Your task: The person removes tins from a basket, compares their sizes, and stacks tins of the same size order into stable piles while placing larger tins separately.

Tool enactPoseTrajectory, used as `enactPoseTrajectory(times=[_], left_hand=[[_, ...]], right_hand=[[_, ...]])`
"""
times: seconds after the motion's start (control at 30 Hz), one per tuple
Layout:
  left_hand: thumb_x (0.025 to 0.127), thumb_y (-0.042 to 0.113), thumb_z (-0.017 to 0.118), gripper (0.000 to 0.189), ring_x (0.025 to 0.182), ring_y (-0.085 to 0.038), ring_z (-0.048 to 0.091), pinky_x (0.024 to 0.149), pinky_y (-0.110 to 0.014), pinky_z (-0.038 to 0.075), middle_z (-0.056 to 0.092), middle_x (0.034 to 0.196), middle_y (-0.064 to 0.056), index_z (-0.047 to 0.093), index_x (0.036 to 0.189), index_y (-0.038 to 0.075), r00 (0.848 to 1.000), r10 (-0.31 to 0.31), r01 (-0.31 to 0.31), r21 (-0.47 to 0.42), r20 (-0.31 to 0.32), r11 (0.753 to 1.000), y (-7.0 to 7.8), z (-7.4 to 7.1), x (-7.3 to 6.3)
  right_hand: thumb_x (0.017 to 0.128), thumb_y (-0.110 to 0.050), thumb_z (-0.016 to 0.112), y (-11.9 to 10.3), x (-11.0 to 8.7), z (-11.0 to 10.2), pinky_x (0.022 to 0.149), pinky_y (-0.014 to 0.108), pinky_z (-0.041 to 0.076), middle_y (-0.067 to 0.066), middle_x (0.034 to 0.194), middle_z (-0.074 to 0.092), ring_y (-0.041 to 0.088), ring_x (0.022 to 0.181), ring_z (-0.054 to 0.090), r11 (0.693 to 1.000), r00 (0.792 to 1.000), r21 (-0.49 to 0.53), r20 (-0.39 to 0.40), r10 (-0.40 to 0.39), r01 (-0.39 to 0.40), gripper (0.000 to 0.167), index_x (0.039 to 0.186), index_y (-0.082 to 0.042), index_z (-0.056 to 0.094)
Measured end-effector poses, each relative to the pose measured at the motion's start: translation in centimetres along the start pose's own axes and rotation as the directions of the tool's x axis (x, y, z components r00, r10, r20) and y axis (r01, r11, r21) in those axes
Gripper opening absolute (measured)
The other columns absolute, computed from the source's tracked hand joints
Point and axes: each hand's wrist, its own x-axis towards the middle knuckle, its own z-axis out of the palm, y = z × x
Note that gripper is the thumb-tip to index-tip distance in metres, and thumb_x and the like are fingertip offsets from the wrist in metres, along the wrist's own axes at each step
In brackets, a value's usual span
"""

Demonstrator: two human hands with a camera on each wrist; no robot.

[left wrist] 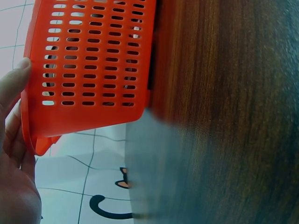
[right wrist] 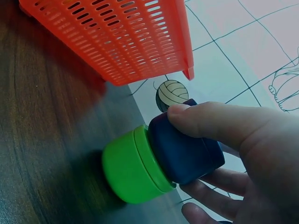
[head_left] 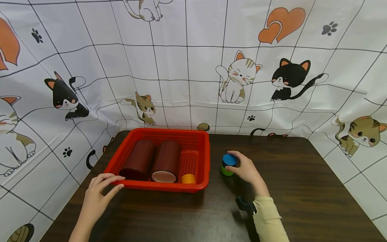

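A red plastic basket (head_left: 202, 161) stands on the table, and my left hand (head_left: 96, 199) pinches its front-left rim. In the left wrist view the thumb (left wrist: 17, 77) lies on that rim. To the basket's right, my right hand (head_left: 246, 169) grips a small blue container (head_left: 229, 159) between thumb and fingers. The blue container sits on top of a small green container (head_left: 226, 171), touching it. The right wrist view shows the green container (right wrist: 130, 168) below the blue one (right wrist: 184, 151); the green one has a seam near its top.
Inside the basket lie two dark brown cylinders, the left one (head_left: 139, 158) and the right one (head_left: 167, 156), plus a small orange-yellow container (head_left: 188, 178). The dark wooden table (head_left: 302, 188) meets a white cat-patterned curtain (head_left: 169, 67) at the back and sides.
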Motion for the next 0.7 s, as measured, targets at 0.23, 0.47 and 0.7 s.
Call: enactPoseTrajectory(times=[0.23, 0.47, 0.7], left_hand=[[0.072, 0.005, 0.085, 0.036, 0.102, 0.006, 0.036, 0.080, -0.028, 0.033, 0.062, 0.103, 0.002, 0.077, 0.102, 0.025, 1.000, 0.001, -0.001, 0.005, -0.001, 1.000, 0.02, 0.03, 0.02], [0.072, 0.005, 0.085, 0.037, 0.102, 0.006, 0.036, 0.080, -0.028, 0.032, 0.062, 0.103, 0.003, 0.077, 0.101, 0.026, 1.000, 0.000, 0.000, 0.004, -0.003, 1.000, -0.02, 0.03, 0.01], [0.072, 0.005, 0.085, 0.037, 0.102, 0.006, 0.036, 0.081, -0.028, 0.032, 0.062, 0.102, 0.003, 0.077, 0.102, 0.026, 1.000, 0.003, -0.003, -0.003, -0.002, 1.000, -0.10, 0.04, 0.03]], right_hand=[[0.089, -0.024, 0.074, 0.12, 0.01, 0.19, 0.102, 0.058, 0.046, 0.025, 0.143, 0.052, 0.045, 0.126, 0.055, 1.000, 1.000, 0.011, -0.012, 0.003, -0.003, 0.060, 0.142, -0.011, 0.049], [0.089, -0.024, 0.074, 0.17, 0.13, 0.21, 0.103, 0.059, 0.045, 0.025, 0.143, 0.052, 0.045, 0.126, 0.054, 1.000, 1.000, 0.013, -0.003, 0.009, -0.009, 0.060, 0.142, -0.011, 0.049], [0.087, -0.029, 0.076, -0.04, 0.08, 0.05, 0.105, 0.058, 0.044, 0.025, 0.146, 0.049, 0.045, 0.128, 0.053, 1.000, 1.000, 0.019, -0.005, 0.019, -0.019, 0.072, 0.148, -0.011, 0.043]])
